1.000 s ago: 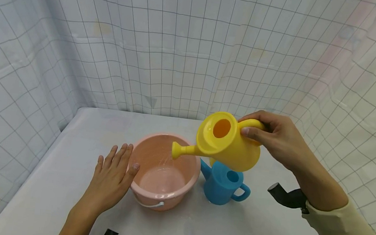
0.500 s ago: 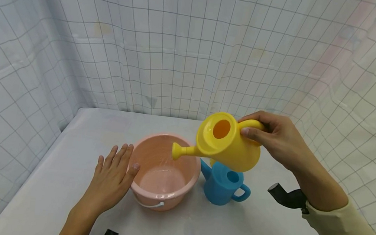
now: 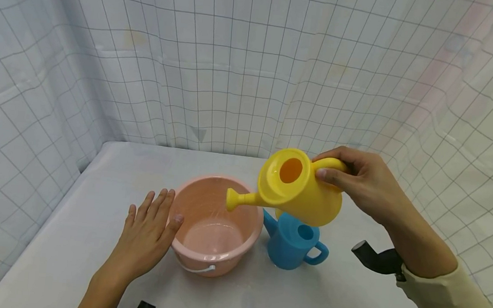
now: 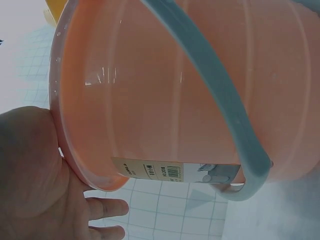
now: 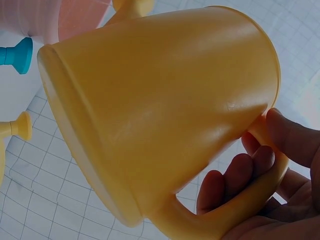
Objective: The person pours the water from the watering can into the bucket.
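My right hand [image 3: 358,181] grips the handle of a yellow watering can [image 3: 308,198], fingers curled round it in the right wrist view. The can is tipped left, its spout over a pink bucket [image 3: 219,264]. Thin bright streaks of water show inside the bucket below the spout. My left hand [image 3: 147,236] lies with straight fingers against the bucket's left rim, the thumb over the edge. In the left wrist view the bucket wall [image 4: 140,100] carries a pale handle [image 4: 220,85] and a paper label [image 4: 175,171].
A blue watering can [image 3: 289,246] stands right of the bucket, partly under the raised yellow one. Another yellow spout [image 5: 21,126] shows at the left of the right wrist view. White gridded curtains [image 3: 236,75] enclose the white table [image 3: 67,236] at the back and sides.
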{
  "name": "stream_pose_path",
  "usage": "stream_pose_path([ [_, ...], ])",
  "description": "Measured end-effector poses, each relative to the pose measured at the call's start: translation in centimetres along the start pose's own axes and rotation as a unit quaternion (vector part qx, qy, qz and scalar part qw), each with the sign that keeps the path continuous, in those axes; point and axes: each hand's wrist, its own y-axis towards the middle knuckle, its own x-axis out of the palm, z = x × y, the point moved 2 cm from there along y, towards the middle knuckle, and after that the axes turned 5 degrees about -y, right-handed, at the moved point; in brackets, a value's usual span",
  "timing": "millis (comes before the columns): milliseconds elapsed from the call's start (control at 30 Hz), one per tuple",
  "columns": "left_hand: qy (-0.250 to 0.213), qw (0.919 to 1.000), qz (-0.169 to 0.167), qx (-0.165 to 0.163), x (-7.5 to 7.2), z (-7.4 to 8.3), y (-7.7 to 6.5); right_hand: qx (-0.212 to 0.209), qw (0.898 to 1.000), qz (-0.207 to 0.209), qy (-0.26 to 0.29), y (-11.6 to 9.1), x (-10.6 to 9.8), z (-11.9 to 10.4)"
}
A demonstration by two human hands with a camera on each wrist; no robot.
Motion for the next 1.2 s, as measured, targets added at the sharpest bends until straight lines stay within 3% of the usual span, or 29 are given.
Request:
stream_pose_path([
  [1200, -0.003, 1.0000, -0.003, -0.006, 0.06, 0.07, 0.02, -0.006, 1.000, -0.009, -0.009, 0.16, -0.06, -0.36],
])
